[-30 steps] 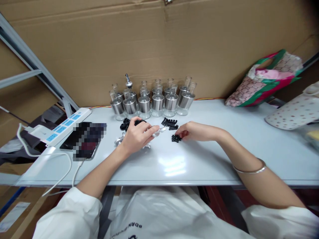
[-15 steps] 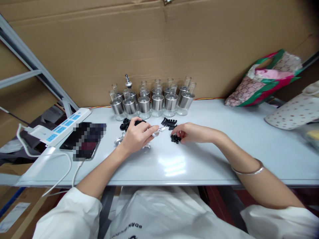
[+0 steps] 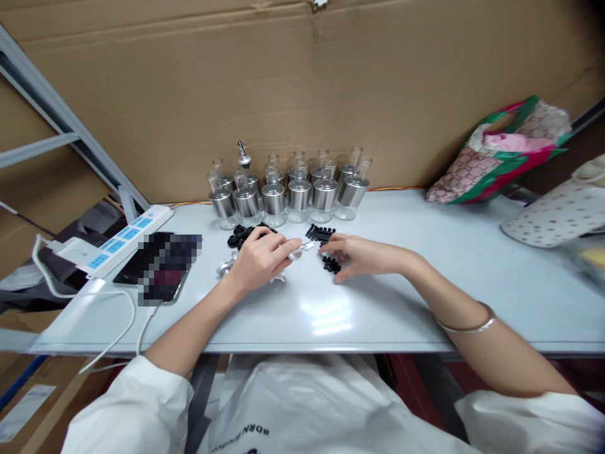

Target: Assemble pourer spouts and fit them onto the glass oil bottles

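My left hand (image 3: 261, 255) is closed on a silver metal pourer spout (image 3: 302, 250), whose bright end sticks out past the thumb and forefinger toward the right. More silver metal parts (image 3: 225, 267) lie partly hidden beneath that hand, with black ring-shaped parts (image 3: 236, 236) just behind it. My right hand (image 3: 355, 255) is at a small pile of black caps (image 3: 331, 264), its thumb and fingers apart around the pile. Beyond its fingertips lie several thin black tubes (image 3: 319, 232) in a row.
Several glass bottles with metal sleeves (image 3: 299, 194) stand at the back, one topped with a pourer (image 3: 243, 155). On the left are a power strip (image 3: 125, 243), phones (image 3: 167, 271) and white cables. A patterned bag (image 3: 472, 167) and a dotted white item (image 3: 553, 211) lie at right.
My right hand's fingers have spread apart around the black caps, uncovering more of the pile. My left hand keeps its hold on the pourer spout, nearly still.
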The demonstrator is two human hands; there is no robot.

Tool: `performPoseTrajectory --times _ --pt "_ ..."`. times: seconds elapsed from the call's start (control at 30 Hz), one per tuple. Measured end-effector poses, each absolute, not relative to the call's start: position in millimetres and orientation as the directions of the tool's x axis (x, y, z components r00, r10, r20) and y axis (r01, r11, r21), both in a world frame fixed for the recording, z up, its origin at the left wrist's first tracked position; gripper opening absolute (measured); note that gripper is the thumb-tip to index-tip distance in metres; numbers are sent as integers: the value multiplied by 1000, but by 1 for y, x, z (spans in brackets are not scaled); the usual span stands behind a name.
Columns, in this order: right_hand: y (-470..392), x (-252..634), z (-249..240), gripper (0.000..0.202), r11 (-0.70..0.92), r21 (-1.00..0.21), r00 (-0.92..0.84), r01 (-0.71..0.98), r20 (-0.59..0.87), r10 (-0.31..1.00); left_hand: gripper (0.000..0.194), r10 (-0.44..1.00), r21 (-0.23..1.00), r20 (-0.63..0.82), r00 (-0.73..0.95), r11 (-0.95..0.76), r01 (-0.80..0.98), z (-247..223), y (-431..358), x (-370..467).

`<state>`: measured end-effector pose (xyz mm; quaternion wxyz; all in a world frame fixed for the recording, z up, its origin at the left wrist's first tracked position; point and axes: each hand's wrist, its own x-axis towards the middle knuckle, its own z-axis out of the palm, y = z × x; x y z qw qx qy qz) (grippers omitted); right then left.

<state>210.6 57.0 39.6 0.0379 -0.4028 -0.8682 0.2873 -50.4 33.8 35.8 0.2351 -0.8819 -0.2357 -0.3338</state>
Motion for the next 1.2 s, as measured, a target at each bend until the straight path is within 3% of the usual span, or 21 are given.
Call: performPoseTrajectory --times 0.33,0.93,1.2 --pt "52 199 37 28 613 -535 -766 581 -105 634 15 248 -253 697 673 -793 554 35 33 -50" --pt "55 207 41 35 578 -567 -775 586 -185 604 14 239 -255 697 676 -798 546 35 34 -50" --pt "50 199 39 17 658 -550 -823 514 -100 559 14 244 -254 689 682 -800 543 36 33 -50"
